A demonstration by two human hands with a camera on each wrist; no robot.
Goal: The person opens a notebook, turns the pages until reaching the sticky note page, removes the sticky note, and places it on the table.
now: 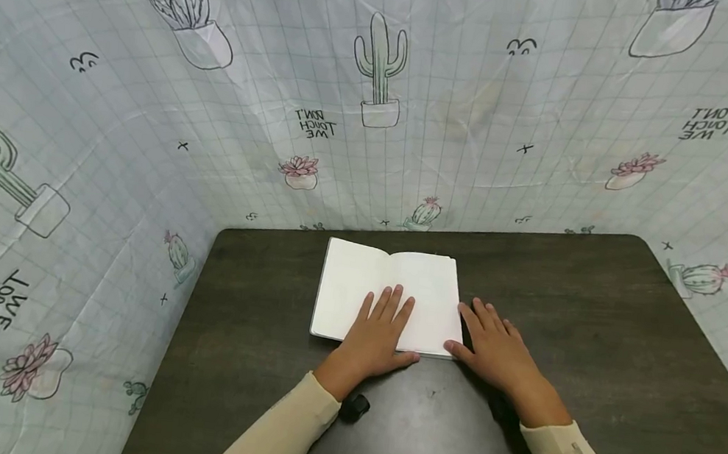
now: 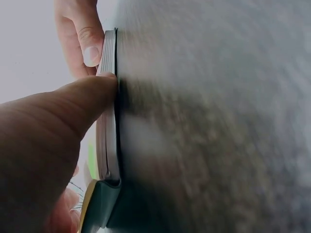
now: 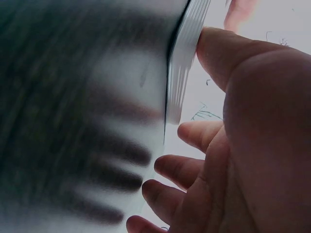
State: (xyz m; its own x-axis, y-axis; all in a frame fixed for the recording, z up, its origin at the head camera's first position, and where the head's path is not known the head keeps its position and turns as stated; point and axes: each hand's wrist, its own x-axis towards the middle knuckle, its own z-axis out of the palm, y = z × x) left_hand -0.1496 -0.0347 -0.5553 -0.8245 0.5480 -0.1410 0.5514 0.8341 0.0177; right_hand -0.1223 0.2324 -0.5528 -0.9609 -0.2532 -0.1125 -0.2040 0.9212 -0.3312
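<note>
A book (image 1: 347, 284) with blank white pages lies open on the dark table. My left hand (image 1: 373, 340) rests over its lower middle, fingers straight and spread across the pages. The left thumb (image 2: 95, 94) touches the book's near edge in the left wrist view, where the page block (image 2: 111, 141) and dark cover show side-on. At the lower right corner is my right hand (image 1: 499, 354), its fingers extended past the right edge onto the table side. In the right wrist view the right thumb (image 3: 216, 53) lies against the stacked page edges (image 3: 182, 73).
The dark wooden table (image 1: 592, 340) extends to both sides of the book. A pale cloth (image 1: 455, 118) printed with cacti hangs behind the table and along its sides. A small black object (image 1: 354, 409) shows under the left wrist.
</note>
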